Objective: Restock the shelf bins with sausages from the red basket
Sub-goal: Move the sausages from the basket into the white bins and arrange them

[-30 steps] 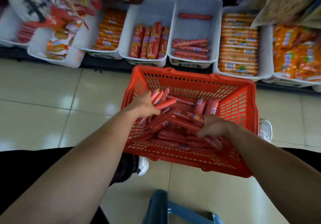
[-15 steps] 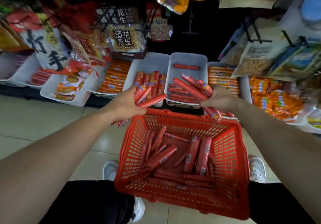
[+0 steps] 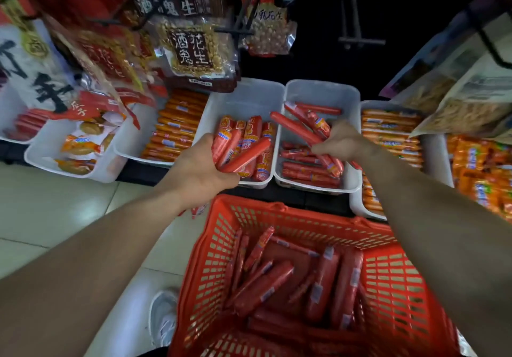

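The red basket (image 3: 219,245) stands on the floor in front of me with several red sausages (image 3: 321,281) lying loose in it. My left hand (image 3: 199,168) grips a bunch of red sausages (image 3: 243,154) over the front edge of a white bin (image 3: 243,98) that holds thick red sausages. My right hand (image 3: 346,141) grips a bunch of thin red sausages (image 3: 296,128) over the neighbouring white bin (image 3: 321,93), which holds thin red sausages lying crosswise.
More white bins line the low shelf: orange sausages (image 3: 177,129) to the left, orange packs (image 3: 390,129) to the right, snack packs (image 3: 80,146) further left. Peanut bags (image 3: 194,51) hang above the bins. My white shoe (image 3: 163,318) is beside the basket on the tiled floor.
Both hands lifted out of the basket with bunches of sausages and moved forward over the white bins. The view has tilted up toward the shelf.
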Motion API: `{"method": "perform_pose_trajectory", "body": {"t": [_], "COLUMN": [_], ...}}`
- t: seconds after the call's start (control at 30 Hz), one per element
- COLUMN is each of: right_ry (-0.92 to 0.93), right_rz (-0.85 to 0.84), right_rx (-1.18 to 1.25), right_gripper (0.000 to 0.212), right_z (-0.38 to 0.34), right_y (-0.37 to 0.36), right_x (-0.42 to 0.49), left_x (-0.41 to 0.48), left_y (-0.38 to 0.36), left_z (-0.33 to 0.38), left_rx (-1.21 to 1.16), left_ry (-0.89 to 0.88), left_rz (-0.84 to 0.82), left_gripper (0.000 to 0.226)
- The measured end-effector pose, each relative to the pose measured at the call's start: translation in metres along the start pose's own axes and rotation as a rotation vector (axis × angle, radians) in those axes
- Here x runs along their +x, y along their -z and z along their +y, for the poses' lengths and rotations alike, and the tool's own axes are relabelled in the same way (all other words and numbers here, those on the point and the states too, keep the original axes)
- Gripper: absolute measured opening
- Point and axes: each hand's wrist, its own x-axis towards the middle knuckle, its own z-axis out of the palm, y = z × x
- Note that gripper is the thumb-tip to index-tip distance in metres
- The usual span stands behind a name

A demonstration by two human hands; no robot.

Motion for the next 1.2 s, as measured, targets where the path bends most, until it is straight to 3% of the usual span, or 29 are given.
{"method": "perform_pose_trajectory", "body": {"t": [0.17,0.4,0.47,0.63,0.8,0.97,1.17,1.2], "right_ry": [-0.038,0.056,0.106,0.245,0.251,0.115,0.054,0.041], "right_rz": [-0.234,-0.158,-0.137,-0.030,0.012,-0.144,-0.160,-0.168], "right_rx": [-0.344,-0.293,-0.251,-0.313,-0.338,-0.624,-0.564,-0.513], "right_gripper": [0.063,0.087,0.086,0.041,0.033,0.059,0.060,0.071], "right_z": [0.010,0.029,0.029,0.024,0.020,0.042,0.041,0.037], "right_y": [-0.033,-0.047,-0.053,-0.065,-0.050,-0.032,-0.047,-0.054], "right_x": [0.023,0.022,0.020,0.018,0.013,-0.002,0.001,0.002], "left_x": [0.005,0.004,0.003,0.003,0.004,0.004,0.004,0.004], "left_y": [-0.004,-0.006,-0.006,-0.006,-0.007,-0.008,-0.011,-0.012], "left_z": [-0.006,-0.009,-0.009,-0.011,-0.013,-0.013,-0.016,-0.017], "left_rx": [0.029,0.042,0.041,0.039,0.048,0.069,0.087,0.090], "left_ry": [0.017,0.044,0.051,0.054,0.057,0.047,0.041,0.044], "left_rz": [0.004,-0.004,-0.010,-0.016,-0.016,-0.040,-0.043,-0.048], "left_gripper": [0.047,0.049,0.049,0.049,0.050,0.053,0.055,0.056]}}
